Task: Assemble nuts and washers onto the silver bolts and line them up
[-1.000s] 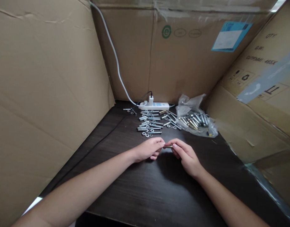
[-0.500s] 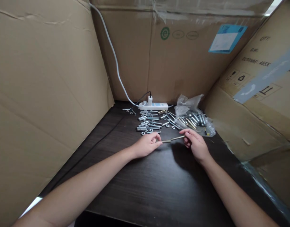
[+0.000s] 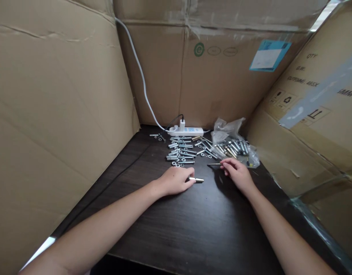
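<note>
My left hand (image 3: 177, 180) is low over the dark table, thumb and index finger pinching one end of a short brass-coloured metal sleeve (image 3: 199, 180) that points right. Farther right, my right hand (image 3: 235, 171) pinches a thin metal bolt (image 3: 214, 164) by its right end, its shaft pointing left. A gap separates the bolt from the sleeve. Just beyond my left hand lie rows of silver bolts and sleeves (image 3: 180, 152), with nuts and washers (image 3: 178, 165) among them.
A clear plastic bag (image 3: 227, 128) with loose bolts (image 3: 236, 147) lies at the back right. Behind the rows is a white power strip (image 3: 190, 132) with a plug and cables. Cardboard walls (image 3: 158, 76) enclose the table (image 3: 176, 229) on three sides.
The sleeve and bolt, nearly end to end before, are now farther apart. My left hand has lowered toward me with the sleeve. The bolt in my right hand lies more level. The view has shifted slightly.
</note>
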{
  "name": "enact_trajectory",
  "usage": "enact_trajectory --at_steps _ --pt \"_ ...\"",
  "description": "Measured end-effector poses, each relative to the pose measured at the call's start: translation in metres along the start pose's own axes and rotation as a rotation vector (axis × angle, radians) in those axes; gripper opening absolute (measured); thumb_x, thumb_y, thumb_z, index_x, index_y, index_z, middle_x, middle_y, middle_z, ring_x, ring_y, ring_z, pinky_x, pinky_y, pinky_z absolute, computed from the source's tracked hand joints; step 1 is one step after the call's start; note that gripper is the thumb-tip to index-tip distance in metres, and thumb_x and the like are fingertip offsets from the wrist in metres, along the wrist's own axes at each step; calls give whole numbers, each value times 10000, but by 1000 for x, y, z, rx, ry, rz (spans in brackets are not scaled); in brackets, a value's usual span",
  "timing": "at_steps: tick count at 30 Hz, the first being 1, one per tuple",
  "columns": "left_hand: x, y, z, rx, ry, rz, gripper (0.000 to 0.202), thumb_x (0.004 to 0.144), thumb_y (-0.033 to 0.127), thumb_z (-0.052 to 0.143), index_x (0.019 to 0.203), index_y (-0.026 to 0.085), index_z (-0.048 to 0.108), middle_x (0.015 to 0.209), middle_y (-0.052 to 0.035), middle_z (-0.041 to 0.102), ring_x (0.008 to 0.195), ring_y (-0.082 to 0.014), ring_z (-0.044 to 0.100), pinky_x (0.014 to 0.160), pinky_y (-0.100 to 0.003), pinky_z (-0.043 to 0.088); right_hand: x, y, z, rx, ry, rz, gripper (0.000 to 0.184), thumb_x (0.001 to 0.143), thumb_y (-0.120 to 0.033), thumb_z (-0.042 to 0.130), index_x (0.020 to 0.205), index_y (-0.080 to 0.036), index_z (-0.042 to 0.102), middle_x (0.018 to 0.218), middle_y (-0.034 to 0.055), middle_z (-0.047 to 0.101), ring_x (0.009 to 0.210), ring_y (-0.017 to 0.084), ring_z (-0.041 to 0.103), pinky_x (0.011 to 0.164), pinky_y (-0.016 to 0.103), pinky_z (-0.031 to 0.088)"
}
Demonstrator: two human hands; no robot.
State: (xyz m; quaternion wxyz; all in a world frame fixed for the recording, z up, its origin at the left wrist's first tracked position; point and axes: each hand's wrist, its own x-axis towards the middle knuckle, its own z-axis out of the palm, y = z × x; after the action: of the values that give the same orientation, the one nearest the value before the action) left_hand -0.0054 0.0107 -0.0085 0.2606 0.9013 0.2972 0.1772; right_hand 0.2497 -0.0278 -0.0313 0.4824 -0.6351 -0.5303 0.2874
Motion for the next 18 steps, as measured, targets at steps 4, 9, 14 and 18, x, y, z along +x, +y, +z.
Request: enact_trajectory --at_steps 4,9,14,18 --pt "22 3 -3 205 22 70 131 831 321 527 784 203 558 615 -13 523 553 -161 467 540 -240 252 3 5 -4 -118 -11 -64 266 772 -401 537 853 -163 625 753 40 639 637 163 555 599 286 427" --pt "63 6 -4 387 69 73 139 811 316 538 762 186 546 636 -40 538 583 -190 512 578 -265 317 8 12 -8 -321 -7 -175 217 805 -331 509 868 -180 653 848 46 661 778 202 582 723 330 428" --pt "86 -2 -1 447 64 -41 147 813 287 502 821 161 577 757 -96 617 705 -238 592 648 -309 388 10 8 -5 -407 -26 -268 206 814 -272 492 827 -176 674 884 58 673 867 212 588 806 344 425" --pt "91 -5 2 495 6 -138 215 836 332 464 916 173 585 869 -95 650 822 -244 612 716 -326 427 12 8 -2 -477 -27 -324 193 802 -228 497 845 -198 682 920 48 683 918 213 584 863 357 417"
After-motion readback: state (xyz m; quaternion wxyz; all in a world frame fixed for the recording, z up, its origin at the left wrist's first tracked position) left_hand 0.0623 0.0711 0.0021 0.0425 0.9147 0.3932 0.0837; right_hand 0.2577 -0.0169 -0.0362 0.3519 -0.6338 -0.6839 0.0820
